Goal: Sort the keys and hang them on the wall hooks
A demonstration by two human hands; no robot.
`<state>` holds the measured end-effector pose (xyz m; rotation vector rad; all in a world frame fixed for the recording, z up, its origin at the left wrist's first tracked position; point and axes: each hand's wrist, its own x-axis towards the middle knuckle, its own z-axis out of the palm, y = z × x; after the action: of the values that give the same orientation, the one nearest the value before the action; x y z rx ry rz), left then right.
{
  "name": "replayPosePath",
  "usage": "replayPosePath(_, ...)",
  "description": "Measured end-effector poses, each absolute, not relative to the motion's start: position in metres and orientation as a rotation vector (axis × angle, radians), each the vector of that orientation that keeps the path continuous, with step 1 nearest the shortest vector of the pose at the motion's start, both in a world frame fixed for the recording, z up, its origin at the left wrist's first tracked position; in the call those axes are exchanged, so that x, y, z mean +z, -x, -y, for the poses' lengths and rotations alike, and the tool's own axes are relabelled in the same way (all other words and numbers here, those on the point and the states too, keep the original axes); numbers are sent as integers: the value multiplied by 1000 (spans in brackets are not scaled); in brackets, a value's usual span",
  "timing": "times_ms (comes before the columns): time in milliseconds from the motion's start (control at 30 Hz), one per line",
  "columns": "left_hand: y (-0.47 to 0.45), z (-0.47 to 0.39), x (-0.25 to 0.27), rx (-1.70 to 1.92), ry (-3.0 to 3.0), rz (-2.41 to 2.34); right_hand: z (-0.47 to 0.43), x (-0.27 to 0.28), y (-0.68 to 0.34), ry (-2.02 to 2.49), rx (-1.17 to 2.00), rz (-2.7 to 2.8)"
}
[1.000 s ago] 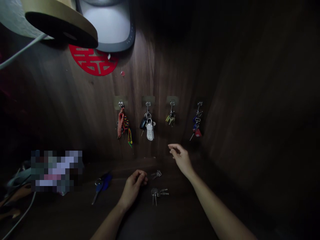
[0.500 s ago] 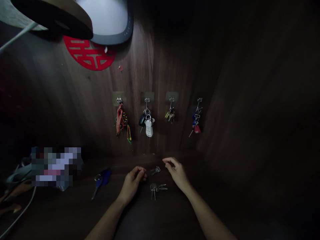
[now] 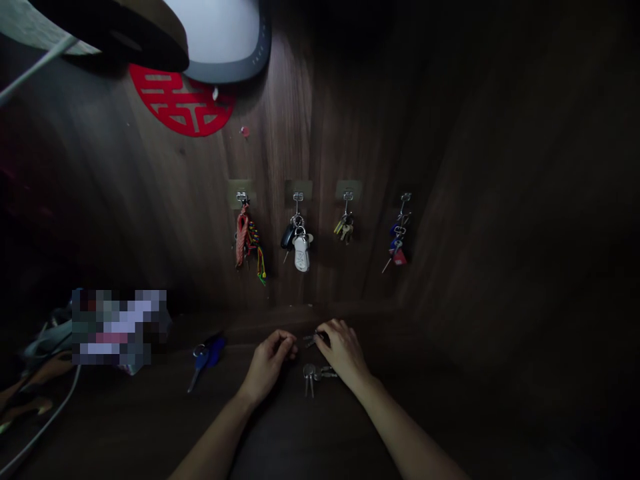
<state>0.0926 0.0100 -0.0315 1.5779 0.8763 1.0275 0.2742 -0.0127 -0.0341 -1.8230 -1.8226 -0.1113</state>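
Note:
On the dark wooden surface, my right hand [image 3: 344,352] has its thumb and fingers closed around one end of a small bunch of keys [image 3: 310,341]. The far ends of these keys poke out to the left, still at the surface. My left hand [image 3: 270,360] rests just left of them, thumb pressed to curled fingertips; whatever may be in that pinch is hidden. A second bunch of silver keys [image 3: 310,380] lies between the hands, nearer to me, partly beside my right hand. Further left is a blue key [image 3: 201,360] on a ring with a blue tag [image 3: 216,349].
Hooks on the wooden wall hold a braided red strap [image 3: 241,240], car keys with a white fob [image 3: 301,253], small keys [image 3: 346,230] and keys with a red tag [image 3: 399,257]. A blurred-out item [image 3: 120,330] and a white cable [image 3: 65,400] lie left. A lamp [image 3: 225,40] hangs above.
My right hand has moved left and down onto the small bunch of keys and closed on it. My left hand keeps its pinched pose. The whole view has shifted slightly.

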Motion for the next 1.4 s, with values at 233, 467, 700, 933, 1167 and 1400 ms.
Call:
replayPosePath(233,-93,-11,-34,1044,-1611,-905,13,-32,-271,1587,164,1766)
replayPosePath(467,-91,-8,-26,1034,-1772,-971,14,-33,-262,1261,743,1446)
replayPosePath(700,-93,-5,-25,941,-1756,-833,17,-28,-258,1152,798,1376)
replayPosePath(933,-94,-7,-28,944,-1623,-826,16,-28,-257,1153,803,1363)
replayPosePath(1167,-96,-11,-29,1023,-1414,-761,18,-27,-253,1158,906,1402)
replayPosePath(1400,-98,-9,-28,1021,-1407,-766,16,-27,-251,1138,898,1430)
